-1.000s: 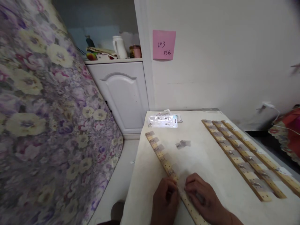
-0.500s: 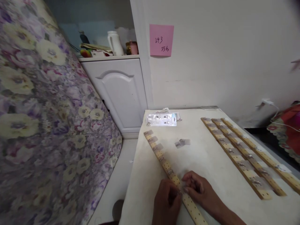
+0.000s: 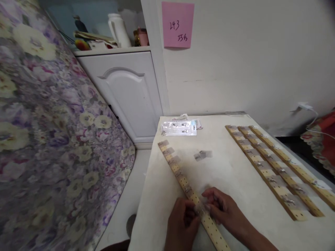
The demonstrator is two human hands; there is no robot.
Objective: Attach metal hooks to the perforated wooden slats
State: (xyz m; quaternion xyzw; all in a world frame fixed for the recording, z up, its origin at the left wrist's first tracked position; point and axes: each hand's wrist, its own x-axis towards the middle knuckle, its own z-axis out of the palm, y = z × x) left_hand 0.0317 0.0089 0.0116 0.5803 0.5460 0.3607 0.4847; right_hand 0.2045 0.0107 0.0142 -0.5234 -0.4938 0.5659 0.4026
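Note:
A narrow wooden strip with rows of holes [image 3: 213,228] lies slantwise on the white table. My left hand [image 3: 182,221] is closed in a pinch at its left edge. From the right, my right hand [image 3: 225,210] reaches over the strip with bent fingers, thumb and forefinger closed. Between the fingertips a small clear plastic piece [image 3: 201,209] rests across the strip, and both hands grip its edges. Similar clear pieces with metal fittings [image 3: 178,173] sit along the strip's far part. Two loose clear pieces [image 3: 202,155] overlap on the table to its right.
Three more strips [image 3: 264,170] with clear pieces lie side by side at the right. Clear packs of metal parts [image 3: 179,128] lie near the back edge of the table [image 3: 154,184]. A floral curtain [image 3: 65,139] hangs on the left. A pink note [image 3: 178,24] is on the wall.
The view has tipped down slightly, so the wall and note sit higher. Both hands stay at the same spot on the strip; the clear piece between them now shows more plainly.

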